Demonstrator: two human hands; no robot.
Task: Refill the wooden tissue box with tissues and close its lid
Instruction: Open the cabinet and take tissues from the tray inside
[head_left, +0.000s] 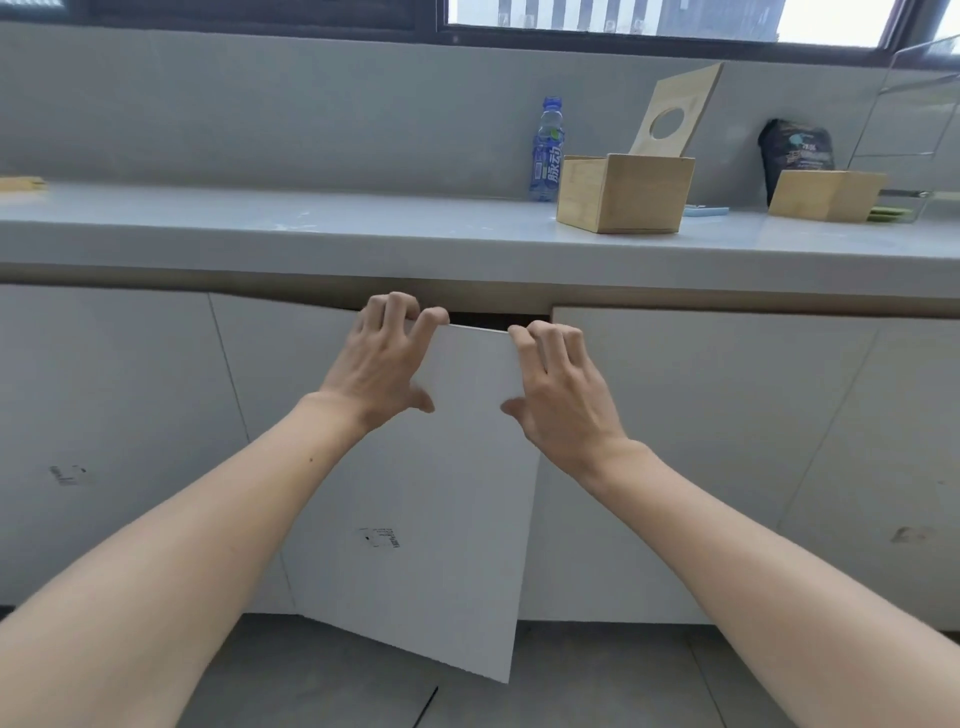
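A wooden tissue box (623, 195) stands on the grey counter (311, 228), right of centre. Its lid (675, 111), with a round hole, is tipped up and open behind it. Below the counter, a white cabinet door (441, 509) is swung partly open toward me. My left hand (382, 358) hooks its fingers over the door's top edge. My right hand (558, 387) grips the same top edge near the door's free corner. No tissues are visible.
A blue drink bottle (548, 150) stands left of the box. A second wooden box (826, 195) and a dark packet (795, 148) sit further right, with a clear rack (914, 104) at the far right. Closed cabinet doors flank the open one.
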